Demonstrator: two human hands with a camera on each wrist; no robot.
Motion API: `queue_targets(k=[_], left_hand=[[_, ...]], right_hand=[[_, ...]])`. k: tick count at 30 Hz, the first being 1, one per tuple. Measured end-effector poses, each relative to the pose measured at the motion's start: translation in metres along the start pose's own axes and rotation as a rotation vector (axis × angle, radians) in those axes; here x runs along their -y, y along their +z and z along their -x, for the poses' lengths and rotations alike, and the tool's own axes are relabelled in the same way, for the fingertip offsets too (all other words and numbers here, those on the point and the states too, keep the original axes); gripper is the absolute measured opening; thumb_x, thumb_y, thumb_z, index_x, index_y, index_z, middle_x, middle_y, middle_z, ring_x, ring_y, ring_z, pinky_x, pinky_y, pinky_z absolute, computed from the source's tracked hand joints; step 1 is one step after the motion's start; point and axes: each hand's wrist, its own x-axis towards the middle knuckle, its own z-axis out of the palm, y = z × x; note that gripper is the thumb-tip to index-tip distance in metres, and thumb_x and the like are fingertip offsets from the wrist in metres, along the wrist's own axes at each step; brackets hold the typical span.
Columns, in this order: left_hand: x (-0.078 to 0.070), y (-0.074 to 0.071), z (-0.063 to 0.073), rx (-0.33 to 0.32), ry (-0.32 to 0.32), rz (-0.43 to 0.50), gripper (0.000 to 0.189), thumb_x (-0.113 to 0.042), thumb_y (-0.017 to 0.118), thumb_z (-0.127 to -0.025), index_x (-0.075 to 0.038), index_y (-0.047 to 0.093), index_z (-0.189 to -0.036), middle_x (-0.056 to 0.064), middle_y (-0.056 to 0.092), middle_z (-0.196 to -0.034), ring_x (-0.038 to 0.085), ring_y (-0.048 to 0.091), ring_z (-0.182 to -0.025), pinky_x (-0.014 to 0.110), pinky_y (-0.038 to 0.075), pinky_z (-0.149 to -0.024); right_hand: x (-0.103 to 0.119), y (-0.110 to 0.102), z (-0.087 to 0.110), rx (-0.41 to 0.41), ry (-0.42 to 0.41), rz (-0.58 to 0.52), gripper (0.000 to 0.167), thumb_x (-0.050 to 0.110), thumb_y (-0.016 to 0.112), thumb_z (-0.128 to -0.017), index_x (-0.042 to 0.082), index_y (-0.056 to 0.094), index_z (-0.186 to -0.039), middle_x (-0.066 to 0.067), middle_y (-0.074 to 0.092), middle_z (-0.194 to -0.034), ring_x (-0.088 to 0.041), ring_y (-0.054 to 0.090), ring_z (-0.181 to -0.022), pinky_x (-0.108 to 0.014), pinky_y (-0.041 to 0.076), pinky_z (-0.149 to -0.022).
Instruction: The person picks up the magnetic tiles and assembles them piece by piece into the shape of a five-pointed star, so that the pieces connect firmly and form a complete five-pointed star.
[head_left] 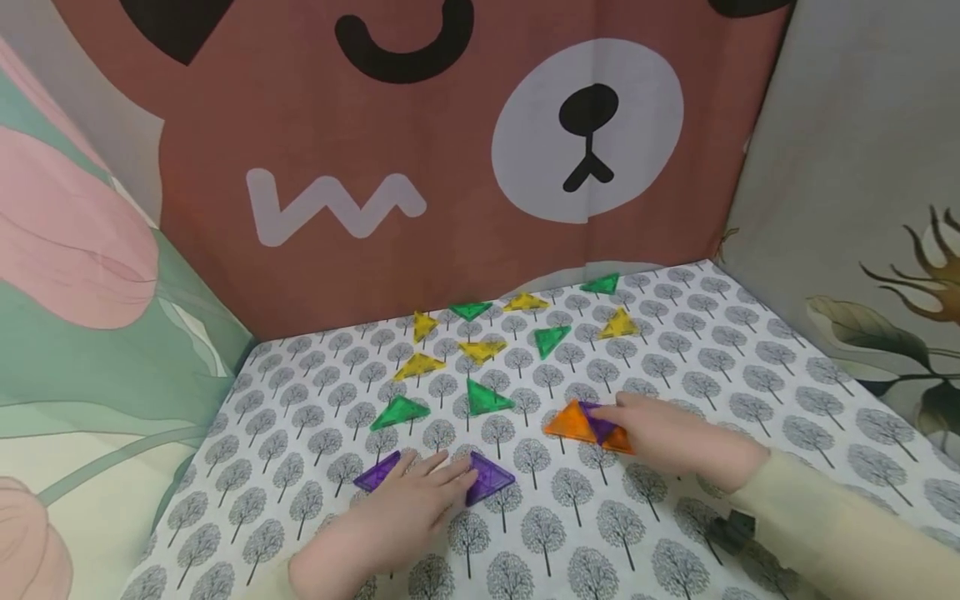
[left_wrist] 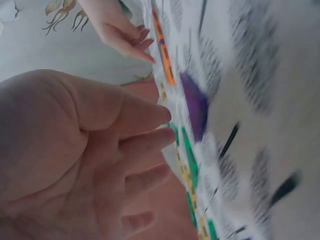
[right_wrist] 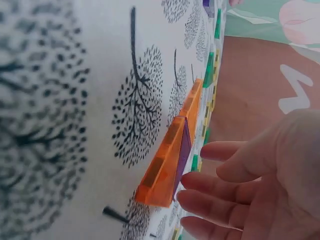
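While the left hand (head_left: 420,493) lay with straight fingers spread wide, the left purple tile (head_left: 375,473) and middle purple tile (head_left: 491,481) flanked it, nearer the surface's left edge; whether its fingertips touched either could not be told. Farther right, the right purple tile (head_left: 598,426) sat between the left orange tile (head_left: 568,423) and right orange tile (head_left: 617,442). Over it the right hand (head_left: 669,442) reached, fingers loosely extended, gripping nothing. Settling that purple piece among the orange seemed the step in hand; the next move seemed to call for a light fingertip, lest the edges slip. A flowered cloth (head_left: 82,358) bordered the tree-printed surface (head_left: 543,554) on its left; green tiles (head_left: 487,398) and yellow tiles (head_left: 420,366) were scattered towards its far edge, beneath a bear hanging (head_left: 450,125). A grey cloth (head_left: 840,150) bordered its right edge.
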Motion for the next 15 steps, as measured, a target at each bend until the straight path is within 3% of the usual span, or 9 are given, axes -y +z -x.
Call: queue_targets(k=[3,6,8,10,15], left_hand=[[-0.004,0.008,0.002,-0.019,0.028,-0.022,0.056,-0.018,0.055,-0.098,-0.020,0.041,-0.152,0.000,0.032,-0.158,0.031,0.029,-0.143,0.060,0.017,-0.114],[-0.006,0.013,0.000,-0.029,0.042,-0.039,0.059,-0.015,0.055,-0.096,-0.022,0.041,-0.152,0.001,0.033,-0.157,0.031,0.031,-0.143,0.060,0.018,-0.114],[-0.006,0.015,-0.002,-0.035,0.048,-0.051,0.059,-0.015,0.055,-0.095,-0.023,0.041,-0.152,0.002,0.035,-0.156,0.030,0.032,-0.142,0.059,0.020,-0.114],[-0.004,0.017,-0.006,-0.042,0.054,-0.059,0.060,-0.018,0.058,-0.094,-0.026,0.042,-0.151,0.003,0.036,-0.156,0.030,0.033,-0.141,0.058,0.020,-0.114],[-0.004,0.019,-0.019,-0.033,0.084,-0.036,0.065,-0.027,0.062,-0.089,-0.031,0.041,-0.151,0.004,0.031,-0.158,0.030,0.028,-0.144,0.058,0.020,-0.115]], right_hand=[[-0.001,-0.001,0.010,-0.029,-0.021,0.020,0.047,0.003,0.066,-0.090,0.012,0.061,-0.136,-0.002,0.053,-0.094,-0.013,0.049,-0.075,-0.028,0.048,-0.062],[-0.002,-0.002,0.019,-0.018,-0.027,0.021,0.049,0.002,0.067,-0.089,0.009,0.059,-0.138,-0.009,0.058,-0.113,-0.023,0.058,-0.095,-0.039,0.055,-0.080],[-0.002,-0.001,0.024,-0.012,-0.030,0.005,0.050,0.000,0.065,-0.090,0.008,0.058,-0.138,-0.016,0.057,-0.127,-0.033,0.057,-0.112,-0.050,0.051,-0.093],[-0.003,0.000,0.026,-0.013,-0.044,-0.019,0.048,0.000,0.064,-0.091,0.008,0.058,-0.138,-0.019,0.054,-0.134,-0.039,0.053,-0.120,-0.056,0.046,-0.097],[-0.004,0.002,0.030,-0.023,-0.058,-0.061,0.045,0.002,0.060,-0.094,0.007,0.057,-0.139,-0.020,0.049,-0.141,-0.042,0.049,-0.126,-0.059,0.043,-0.100]])
